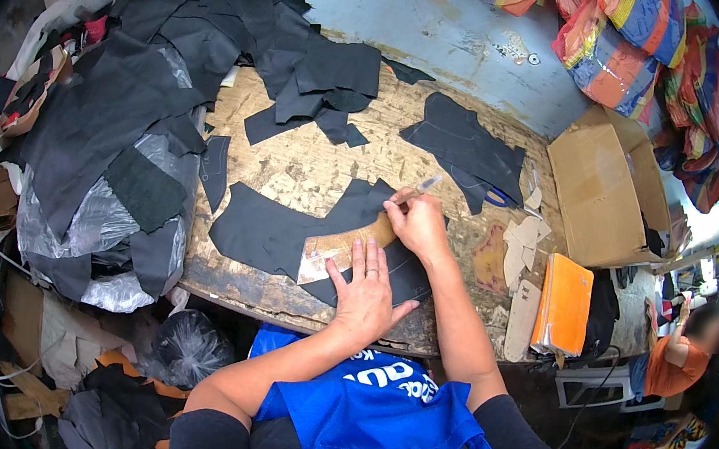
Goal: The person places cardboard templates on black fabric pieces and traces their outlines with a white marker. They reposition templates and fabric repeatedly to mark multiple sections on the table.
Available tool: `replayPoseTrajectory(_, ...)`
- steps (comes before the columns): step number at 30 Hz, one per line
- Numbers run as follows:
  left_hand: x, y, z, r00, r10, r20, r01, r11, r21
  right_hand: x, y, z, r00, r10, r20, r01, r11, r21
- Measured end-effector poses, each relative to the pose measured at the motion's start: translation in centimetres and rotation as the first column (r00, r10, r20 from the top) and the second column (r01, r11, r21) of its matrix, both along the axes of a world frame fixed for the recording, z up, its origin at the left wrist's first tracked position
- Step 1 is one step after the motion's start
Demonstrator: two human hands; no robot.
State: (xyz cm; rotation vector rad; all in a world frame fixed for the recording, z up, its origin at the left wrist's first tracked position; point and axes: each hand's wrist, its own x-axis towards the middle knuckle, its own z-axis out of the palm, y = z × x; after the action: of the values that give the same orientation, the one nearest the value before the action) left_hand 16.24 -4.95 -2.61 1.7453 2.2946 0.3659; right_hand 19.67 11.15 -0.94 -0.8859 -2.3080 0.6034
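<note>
My left hand (361,293) lies flat with fingers spread, pressing on a brown, curved pattern template (320,254). Beneath the template is a piece of black leather-like material (264,225) on the worn wooden table (273,168). In my right hand (420,226) is a pen (430,184), pinched near the template's far right end; its tip is hidden by my fingers. Another black piece with pale drawn outlines (464,143) rests farther right, next to blue-handled scissors (498,197).
Black material is heaped over a plastic-wrapped bundle (73,204) at left. On the right are pale card templates (522,246), an orange book (562,303) and an open cardboard box (599,184). Colourful woven bags (620,17) hang beyond; a person in orange (672,362) sits farther right.
</note>
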Motion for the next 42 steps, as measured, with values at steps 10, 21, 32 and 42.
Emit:
replayPoseTrajectory(10,-2.2,1.1,4.1,0.995,-0.079,0.056,0.086,0.985,-0.152,1.8,1.5,-2.4,0.959,-0.215,-0.184,0.155,0.943,-0.294)
replayPoseTrajectory(21,-13.0,6.0,3.2,0.538,0.229,0.811,0.189,0.905,-0.381,2.2,-7.2,1.0,0.984,0.125,0.128,-0.154,0.954,0.256)
replayPoseTrajectory(32,-12.8,4.1,2.7,0.758,-0.123,0.641,0.154,0.988,0.007,-2.3,-13.1,-0.8,0.743,0.614,-0.265,-0.667,0.710,-0.225)
replayPoseTrajectory(42,-17.2,-3.1,-0.2,0.940,0.273,0.206,-0.341,0.801,0.492,3.1,-7.3,-3.6,0.798,-0.183,-0.575,-0.154,0.859,-0.488)
